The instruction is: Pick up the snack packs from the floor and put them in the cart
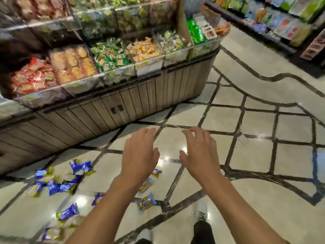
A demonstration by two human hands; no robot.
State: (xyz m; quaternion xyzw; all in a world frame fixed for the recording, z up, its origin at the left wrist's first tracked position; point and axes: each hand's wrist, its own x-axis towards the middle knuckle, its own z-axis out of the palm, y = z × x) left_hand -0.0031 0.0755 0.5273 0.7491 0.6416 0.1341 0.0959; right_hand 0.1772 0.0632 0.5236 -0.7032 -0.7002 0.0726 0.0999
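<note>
Head view: both hands were out in front, palms down, holding nothing — the left hand (140,154) and right hand (199,152) had their fingers loosely spread. The snack packs (65,186) lay scattered on the floor (255,155) to the lower left, near the snack stand (123,103), some hidden under the left forearm. No cart was in view. The picking step looked not yet begun — the next move would call for stooping left and closing fingers on one pack, then finding the cart.
</note>
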